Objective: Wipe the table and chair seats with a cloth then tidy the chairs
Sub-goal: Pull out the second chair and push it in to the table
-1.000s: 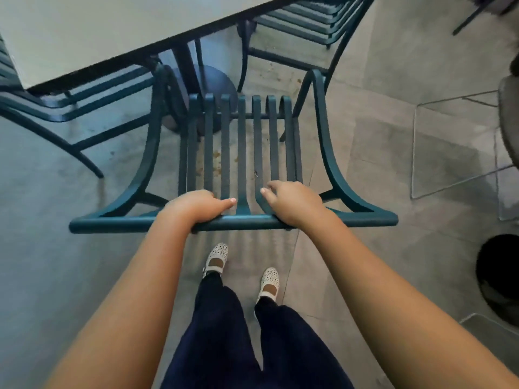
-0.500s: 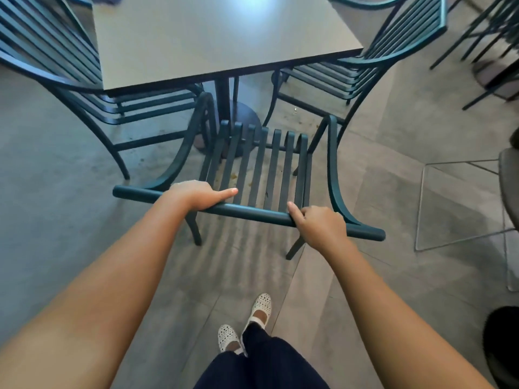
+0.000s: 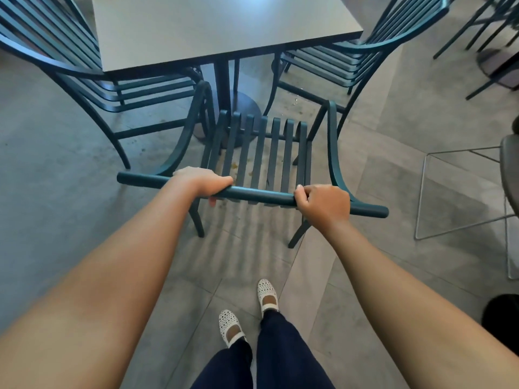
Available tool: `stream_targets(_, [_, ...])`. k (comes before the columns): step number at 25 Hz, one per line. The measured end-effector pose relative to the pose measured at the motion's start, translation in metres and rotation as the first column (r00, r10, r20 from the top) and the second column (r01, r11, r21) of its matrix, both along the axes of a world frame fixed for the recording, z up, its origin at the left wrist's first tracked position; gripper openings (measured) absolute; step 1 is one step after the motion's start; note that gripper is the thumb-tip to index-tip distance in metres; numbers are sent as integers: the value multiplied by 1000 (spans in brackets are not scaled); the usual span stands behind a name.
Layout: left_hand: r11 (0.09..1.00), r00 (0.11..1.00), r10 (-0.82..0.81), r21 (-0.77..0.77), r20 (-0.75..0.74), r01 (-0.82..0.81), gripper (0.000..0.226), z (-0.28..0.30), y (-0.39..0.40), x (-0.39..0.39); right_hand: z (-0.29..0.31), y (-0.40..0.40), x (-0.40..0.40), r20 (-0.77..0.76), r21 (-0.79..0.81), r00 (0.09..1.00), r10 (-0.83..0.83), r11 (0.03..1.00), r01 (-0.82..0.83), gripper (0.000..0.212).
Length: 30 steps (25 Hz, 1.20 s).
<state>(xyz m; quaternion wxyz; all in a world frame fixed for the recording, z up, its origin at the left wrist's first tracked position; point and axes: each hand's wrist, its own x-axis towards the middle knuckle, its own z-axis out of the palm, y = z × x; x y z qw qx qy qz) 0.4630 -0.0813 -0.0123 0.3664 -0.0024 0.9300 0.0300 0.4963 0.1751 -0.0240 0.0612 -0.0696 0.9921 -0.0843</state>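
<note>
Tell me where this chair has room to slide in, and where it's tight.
Free: the gap under the table edge between the left chair and right chair, and the bare floor left of the held chair. Tight: straight ahead the table's round base sits just beyond the seat slats. Both hands, left and right, grip the top rail.

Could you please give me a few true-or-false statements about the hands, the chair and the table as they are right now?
1. Both hands grip the top rail of the chair. True: the left hand and the right hand are closed on the top rail.
2. A cloth lies on the table. False: the visible part of the table is bare.
3. The chair's seat is fully tucked under the table. False: the seat stands clear of the table edge.
4. Other chairs stand on either side of the table. True: left chair, right chair.
</note>
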Motion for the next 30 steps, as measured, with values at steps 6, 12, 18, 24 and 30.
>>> stream_targets(6, [992, 992, 123, -15, -42, -123, 59, -11, 37, 51, 0, 41, -3, -75, 40, 984, 160, 987, -158, 50])
stream_targets(12, [965, 944, 249, -34, -216, -262, 72, -5, 67, 87, -7, 62, -14, -97, 65, 957, 272, 962, -267, 63])
stream_targets(18, [939, 861, 331, 42, -387, -342, 72, -8, 97, 72, -10, 87, -48, -79, 79, 940, 331, 942, -326, 71])
stream_targets(24, [925, 808, 361, 71, -465, -373, 68, -11, 99, 58, -13, 89, -65, -136, 125, 928, 348, 935, -332, 68])
stream_targets(30, [907, 795, 393, 54, -462, -417, 65, -8, 98, 25, -4, 81, -98, -50, 157, 938, 342, 931, -330, 60])
